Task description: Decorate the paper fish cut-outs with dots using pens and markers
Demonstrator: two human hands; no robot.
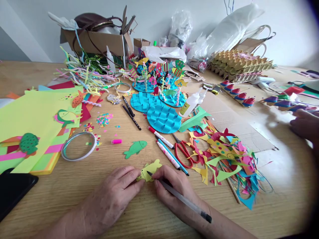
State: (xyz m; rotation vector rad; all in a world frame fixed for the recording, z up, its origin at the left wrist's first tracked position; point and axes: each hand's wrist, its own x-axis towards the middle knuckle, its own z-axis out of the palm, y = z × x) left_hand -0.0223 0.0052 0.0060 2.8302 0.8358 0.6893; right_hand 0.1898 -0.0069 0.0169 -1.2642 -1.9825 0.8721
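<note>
A small yellow paper fish point(147, 173) lies on the table in front of me, with dark marks near its head. My left hand point(112, 189) pinches its left end between thumb and fingers. My right hand point(174, 189) grips a pen point(184, 198) with a clear barrel and a black end. The pen's dark tip is over the middle of the fish; whether it touches the paper I cannot tell. Just beyond lies a green paper fish point(136, 148) with a drawn face. To its right are felt-tip pens point(168, 154) and red-handled scissors point(185, 154).
Paper scraps point(229, 156) heap at the right, and coloured sheets point(32, 116) pile at the left by a tape roll point(79, 146). Blue paper discs point(163, 119), glue bottles point(190, 103) and fish decorations stand farther back. Another person's hand point(306, 124) is at the right edge near painted egg-carton strips point(286, 103).
</note>
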